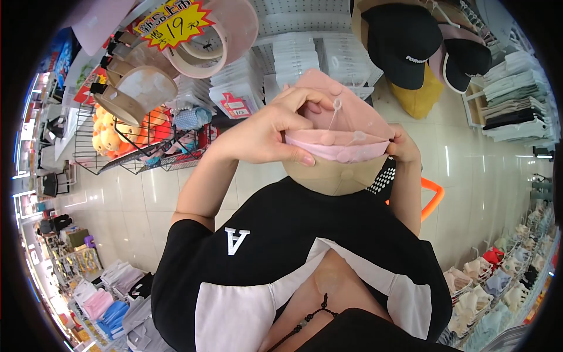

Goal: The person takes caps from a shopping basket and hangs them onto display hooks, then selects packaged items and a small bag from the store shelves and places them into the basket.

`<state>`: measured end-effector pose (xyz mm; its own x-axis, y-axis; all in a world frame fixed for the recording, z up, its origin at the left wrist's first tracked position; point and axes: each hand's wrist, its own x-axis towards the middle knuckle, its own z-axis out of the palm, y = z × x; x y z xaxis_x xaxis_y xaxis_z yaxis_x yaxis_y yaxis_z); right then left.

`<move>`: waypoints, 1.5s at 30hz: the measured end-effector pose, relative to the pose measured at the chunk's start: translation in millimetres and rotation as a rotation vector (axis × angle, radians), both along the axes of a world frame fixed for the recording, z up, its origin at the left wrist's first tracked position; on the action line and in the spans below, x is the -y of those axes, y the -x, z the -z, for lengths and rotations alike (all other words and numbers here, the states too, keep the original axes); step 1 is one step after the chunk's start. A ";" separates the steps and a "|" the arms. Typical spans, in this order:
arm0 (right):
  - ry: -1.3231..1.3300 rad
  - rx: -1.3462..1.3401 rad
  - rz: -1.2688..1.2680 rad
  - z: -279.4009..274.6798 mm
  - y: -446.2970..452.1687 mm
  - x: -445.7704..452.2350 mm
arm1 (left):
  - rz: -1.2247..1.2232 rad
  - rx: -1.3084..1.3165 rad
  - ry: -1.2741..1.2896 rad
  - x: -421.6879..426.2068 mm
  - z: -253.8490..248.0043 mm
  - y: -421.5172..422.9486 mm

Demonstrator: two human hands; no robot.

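Observation:
A stack of caps is held in front of my chest, with pink caps (346,105) on top and a beige cap (334,178) beneath. Small clear plastic tag loops hang on the pink ones. My left hand (272,126) grips the stack's left edge, thumb outside on the rim and fingers reaching into the top pink cap. At the right edge my right hand (404,146) pinches the rims; part of its fingers is hidden behind the caps. A black item with white dots (384,176) shows beside the beige cap.
Black caps (404,44) hang at the upper right. Visors (135,94) and a yellow price sign (173,24) are at the upper left, above a wire basket of orange toys (126,135). An orange handle (434,198) stands right of my body. Racks of clothing line both sides.

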<state>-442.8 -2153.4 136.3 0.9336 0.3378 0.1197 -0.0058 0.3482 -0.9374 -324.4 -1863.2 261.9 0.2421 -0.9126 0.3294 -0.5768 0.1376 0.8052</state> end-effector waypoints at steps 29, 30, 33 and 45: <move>-0.711 0.084 0.215 -3.9 -102.0 54.7 | -0.014 -0.050 -0.041 -34.1 7.6 -35.8; -0.811 0.117 0.095 -9.0 -105.3 55.4 | -0.012 -0.068 -0.081 -38.3 9.9 -39.1; -0.906 0.161 -0.039 -19.6 -110.8 63.4 | -0.073 -0.170 -0.107 -48.4 8.2 -39.3; 0.100 0.313 0.153 -77.6 -122.0 62.5 | -0.029 0.010 -0.152 -53.2 -8.7 -55.1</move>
